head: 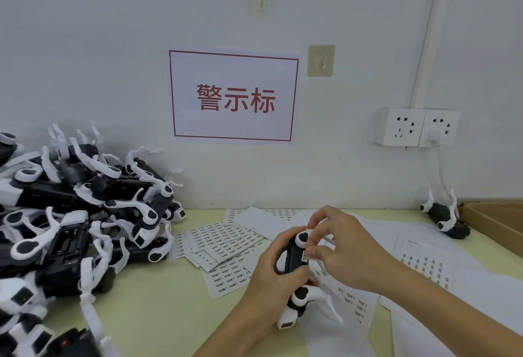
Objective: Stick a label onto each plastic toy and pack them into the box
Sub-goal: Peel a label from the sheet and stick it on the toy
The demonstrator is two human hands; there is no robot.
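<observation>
Desk (158, 294), pale green. Toy pile (73, 215) heaped far left of the held toy; label sheets (226, 246) between the pile and it. Box (492, 223) far right, one toy (447, 219) just beside it. Held toy (297, 266) sits mid-desk, long axis near-vertical in view, white end pointing toward the person. Left hand (271, 277) grips its body from the left. Right hand (342, 246) pinches a small label (305, 255) onto its right edge, touching.

I see a toy (297, 266) of smooth black and white plastic, a bit shiny. The label sheets (226, 243) are thin matt paper. The bench (158, 314) looks smooth and dull. The box (498, 223) is plain brown cardboard
</observation>
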